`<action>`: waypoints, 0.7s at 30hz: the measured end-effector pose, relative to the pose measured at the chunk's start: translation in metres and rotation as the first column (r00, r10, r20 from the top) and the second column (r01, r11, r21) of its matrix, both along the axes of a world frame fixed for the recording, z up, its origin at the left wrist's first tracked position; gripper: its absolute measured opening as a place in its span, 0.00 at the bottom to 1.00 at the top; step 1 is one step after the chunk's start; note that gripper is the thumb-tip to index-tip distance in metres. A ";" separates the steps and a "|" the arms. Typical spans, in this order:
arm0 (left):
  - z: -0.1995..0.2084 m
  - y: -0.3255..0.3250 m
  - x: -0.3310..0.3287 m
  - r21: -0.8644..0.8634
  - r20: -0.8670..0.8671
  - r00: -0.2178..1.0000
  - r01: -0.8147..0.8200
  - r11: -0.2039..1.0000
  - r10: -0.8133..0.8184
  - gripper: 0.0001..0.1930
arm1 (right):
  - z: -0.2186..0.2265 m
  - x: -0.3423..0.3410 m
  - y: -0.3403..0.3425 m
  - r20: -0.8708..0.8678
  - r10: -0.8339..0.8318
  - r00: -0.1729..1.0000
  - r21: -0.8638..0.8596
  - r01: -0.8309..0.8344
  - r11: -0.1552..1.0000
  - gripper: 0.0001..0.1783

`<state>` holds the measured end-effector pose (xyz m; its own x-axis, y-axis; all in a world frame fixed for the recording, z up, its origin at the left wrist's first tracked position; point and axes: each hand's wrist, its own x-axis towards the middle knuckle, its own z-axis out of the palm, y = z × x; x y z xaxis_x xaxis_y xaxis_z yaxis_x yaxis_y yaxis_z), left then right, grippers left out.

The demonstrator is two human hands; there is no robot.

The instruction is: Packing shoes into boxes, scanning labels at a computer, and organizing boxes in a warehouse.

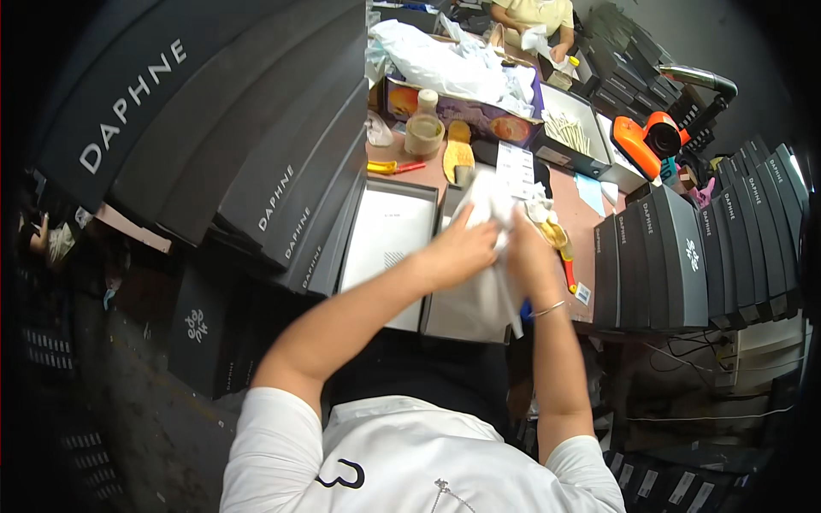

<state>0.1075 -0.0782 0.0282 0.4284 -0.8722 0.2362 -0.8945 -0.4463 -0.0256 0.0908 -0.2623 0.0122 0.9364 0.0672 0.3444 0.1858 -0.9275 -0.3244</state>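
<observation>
Over an open grey shoe box (442, 315) I have a crumpled white sheet, looking like tissue paper (489, 198), blurred by motion. My left hand (464, 250) is closed on its left side. Against its right side is my right hand (528, 255), whose fingers are too smeared to read. A pale strip of the sheet hangs below the hands toward the box's front edge. Left of the box lies its dark-rimmed lid (389, 224), white inside up. Just beyond the hands is a white label sheet (516, 169). Whatever the paper may cover is hidden.
Tall stacks of dark shoe boxes (256, 128) wall the left side; more boxes (654, 261) line the right. Behind are a jar (424, 135), a yellow sponge (458, 158), a purple carton (479, 115) and an orange hair dryer (646, 141). Another person (539, 26) works at the far end.
</observation>
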 end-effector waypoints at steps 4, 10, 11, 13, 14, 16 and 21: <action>-0.079 0.015 -0.003 0.167 -0.283 0.952 -0.074 0.983 0.120 0.09 | -0.079 -0.011 0.041 0.007 0.083 0.996 -0.238 -0.079 0.968 0.30; -0.065 0.062 -0.044 -0.543 -0.645 0.748 -0.591 0.596 0.154 0.16 | -0.023 -0.059 0.015 -0.029 0.130 0.991 0.192 -0.122 0.974 0.32; -0.079 0.075 -0.054 -0.419 -0.775 0.608 -0.700 0.578 0.173 0.16 | -0.016 -0.075 0.014 -0.024 0.140 0.990 0.202 -0.132 0.970 0.33; -0.101 0.082 -0.078 -0.064 -0.932 0.277 -0.763 0.643 0.236 0.17 | -0.026 -0.096 0.015 -0.120 0.153 0.981 0.049 -0.148 0.988 0.34; -0.107 0.074 -0.088 -0.006 -0.878 0.330 -0.732 0.682 0.347 0.18 | -0.033 -0.100 0.020 -0.131 0.157 0.979 -0.054 -0.166 0.985 0.35; -0.109 0.068 -0.095 0.084 -0.800 0.368 -0.713 0.696 0.474 0.20 | -0.041 -0.102 0.026 -0.159 0.153 0.975 -0.134 -0.175 0.975 0.32; -0.093 0.063 -0.081 0.201 -0.694 0.431 -0.654 0.729 0.577 0.16 | -0.047 -0.097 0.021 -0.113 0.147 0.983 -0.126 -0.161 0.979 0.23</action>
